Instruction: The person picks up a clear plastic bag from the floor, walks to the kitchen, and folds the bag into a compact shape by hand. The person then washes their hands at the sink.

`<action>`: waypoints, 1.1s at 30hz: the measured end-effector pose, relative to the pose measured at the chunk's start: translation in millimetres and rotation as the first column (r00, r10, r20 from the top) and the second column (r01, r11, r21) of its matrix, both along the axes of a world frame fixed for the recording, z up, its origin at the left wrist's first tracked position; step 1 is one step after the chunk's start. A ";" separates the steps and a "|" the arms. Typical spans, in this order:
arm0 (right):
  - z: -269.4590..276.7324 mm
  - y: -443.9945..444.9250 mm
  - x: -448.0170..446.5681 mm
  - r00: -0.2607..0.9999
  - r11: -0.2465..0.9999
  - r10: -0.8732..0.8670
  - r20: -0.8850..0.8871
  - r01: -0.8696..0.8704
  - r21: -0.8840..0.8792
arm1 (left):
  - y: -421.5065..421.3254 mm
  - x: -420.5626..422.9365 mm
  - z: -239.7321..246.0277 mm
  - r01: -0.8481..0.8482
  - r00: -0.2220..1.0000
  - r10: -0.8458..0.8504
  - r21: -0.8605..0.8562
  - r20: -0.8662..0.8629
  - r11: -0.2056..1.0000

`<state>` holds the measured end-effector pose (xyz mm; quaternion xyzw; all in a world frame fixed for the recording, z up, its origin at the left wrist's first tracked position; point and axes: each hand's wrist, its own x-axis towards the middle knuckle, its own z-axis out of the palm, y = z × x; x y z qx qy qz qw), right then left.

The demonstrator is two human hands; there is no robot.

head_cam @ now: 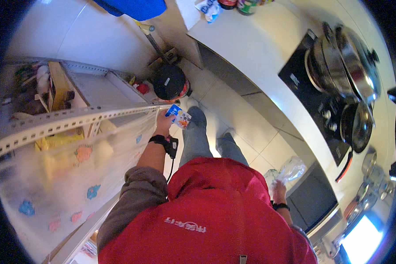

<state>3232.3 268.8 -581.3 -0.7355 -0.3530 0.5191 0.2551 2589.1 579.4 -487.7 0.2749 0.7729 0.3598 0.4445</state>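
Note:
My left hand (165, 121) is closed around one end of a small blue and white printed packet (181, 116), beside the perforated metal edge of a shelf rack. A dark strap with a small black device sits on that wrist. On the right, my right hand (278, 190) grips crumpled clear plastic (293, 169), which looks like a bag or wrapper and spreads beyond the fingers. Both hands are low at either side of my red apron (214, 211).
A shelf rack (85, 115) with a printed plastic cover stands left. A black-lidded bin (169, 82) is beyond my left hand. Along the right runs a white counter (250, 56) with a black cooktop (303, 89), stacked metal pans (336, 62) and a frying pan (359, 127) with its handle overhanging.

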 end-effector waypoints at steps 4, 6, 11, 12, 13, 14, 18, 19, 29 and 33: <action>36.3 10.6 -23.7 0.674 0.867 0.467 0.572 -0.475 -0.149 | 35.5 -8.1 -71.5 -0.043 0.998 0.048 -0.145 0.034 0.989; 58.1 21.0 -47.7 0.575 0.820 0.547 0.609 -0.515 -0.251 | 54.4 -10.0 -96.2 -0.013 0.994 0.021 -0.076 0.104 0.997; 135.4 48.4 -91.5 0.639 0.721 0.655 0.403 -0.368 -0.588 | 70.8 -31.9 -120.6 -0.124 0.964 0.175 -0.242 0.201 0.962; 143.8 59.3 -98.0 0.633 0.727 0.668 0.392 -0.443 -0.524 | 74.1 -36.8 -126.8 -0.097 0.964 0.152 -0.242 0.218 0.965; 153.6 70.4 -101.7 0.632 0.709 0.687 0.358 -0.477 -0.519 | 80.0 -40.2 -134.4 -0.030 0.987 0.070 -0.260 0.148 0.965; 159.1 82.4 -105.6 0.570 0.686 0.722 0.391 -0.523 -0.506 | 84.3 -45.0 -143.6 0.043 0.995 -0.020 -0.251 0.094 0.967; 169.0 110.2 -111.1 0.232 0.393 0.916 0.328 -0.689 -0.609 | 100.7 -77.8 -188.3 0.453 0.450 -0.783 -0.646 -0.429 0.615; 165.9 109.2 -111.9 0.254 0.390 0.919 0.303 -0.699 -0.599 | 106.1 -88.5 -202.5 0.426 0.501 -0.775 -0.670 -0.385 0.608; 131.8 38.9 -73.5 0.934 0.765 0.251 0.253 -0.031 -0.643 | 122.0 -172.2 -325.8 0.317 0.774 -0.535 -0.523 -0.339 0.791; 136.3 47.0 -78.4 0.718 0.650 0.638 0.279 -0.307 -0.695 | 89.1 -182.6 -345.7 0.395 0.738 -0.597 -0.516 -0.314 0.760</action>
